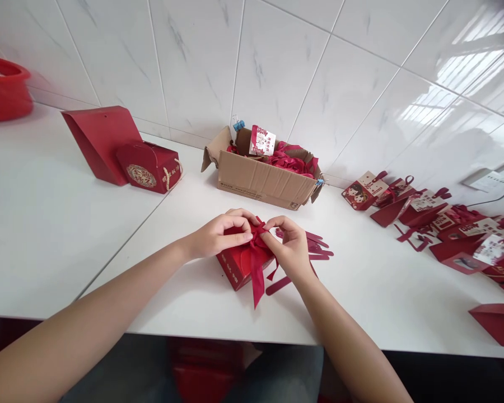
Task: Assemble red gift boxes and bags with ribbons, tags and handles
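Plainly, my left hand was curled with thumb and forefinger pinching the glossy red fabric ribbon at its bow, and my right hand, half closed, pinched the bow's other side. The ribbon sat on top of the small red printed cardboard box, which rested on the white tabletop between my hands, its tails hanging toward me.

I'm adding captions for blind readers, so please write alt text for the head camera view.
The left hand and right hand pinch a red ribbon bow on a small red gift box at a white table. Behind it sits a cardboard box of red ribbon; decorated red boxes stand to the right.
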Available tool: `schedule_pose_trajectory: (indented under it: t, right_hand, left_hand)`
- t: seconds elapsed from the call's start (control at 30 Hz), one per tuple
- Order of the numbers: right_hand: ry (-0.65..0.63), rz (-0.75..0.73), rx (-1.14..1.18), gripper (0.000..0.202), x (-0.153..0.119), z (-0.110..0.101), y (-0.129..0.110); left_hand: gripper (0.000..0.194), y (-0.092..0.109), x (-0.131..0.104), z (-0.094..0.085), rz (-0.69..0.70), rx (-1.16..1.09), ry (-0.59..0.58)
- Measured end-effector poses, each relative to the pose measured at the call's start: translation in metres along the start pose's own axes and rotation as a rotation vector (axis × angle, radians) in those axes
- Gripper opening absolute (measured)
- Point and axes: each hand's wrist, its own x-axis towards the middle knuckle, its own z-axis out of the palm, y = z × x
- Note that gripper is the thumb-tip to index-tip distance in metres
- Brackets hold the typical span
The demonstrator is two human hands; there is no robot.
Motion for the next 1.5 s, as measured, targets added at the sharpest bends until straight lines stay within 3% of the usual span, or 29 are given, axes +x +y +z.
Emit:
schedule_pose_trajectory:
  t: [0.2, 0.43, 0.63, 0.83, 1.03, 1.37, 1.5]
  right_hand:
    - [0.015, -0.028, 0.007, 0.005, -0.001, 0.0, 0.002]
    - [-0.087, -0.42, -0.386, 0.033, 0.0, -0.013, 0.006]
    - [-0.179, -0.526, -0.535, 0.04, -0.001, -0.018, 0.01]
    - [-0.274, -0.542, -0.611, 0.047, -0.002, -0.022, 0.008]
    - [-0.269, -0.487, -0.58, 0.04, -0.003, -0.022, 0.007]
    - [-0.298, -0.516, -0.697, 0.05, -0.001, -0.028, 0.006]
    - [-0.183, -0.462, -0.562, 0.038, -0.002, -0.022, 0.009]
  left_hand:
    - [0.029, 0.002, 0.0, -0.001, 0.008, 0.01, -0.005]
    - [0.029, 0.001, -0.001, -0.004, 0.035, 0.012, 0.023]
    - [0.032, 0.002, -0.001, -0.01, 0.024, 0.007, 0.054]
    - [0.028, 0.001, -0.001, -0.012, 0.045, 0.088, 0.056]
    - [0.028, -0.001, -0.001, -0.012, 0.039, 0.127, 0.063]
    - [0.025, 0.0, -0.003, -0.016, 0.007, 0.248, 0.071]
    - [0.027, 0.002, -0.004, -0.014, 0.01, 0.189, 0.099]
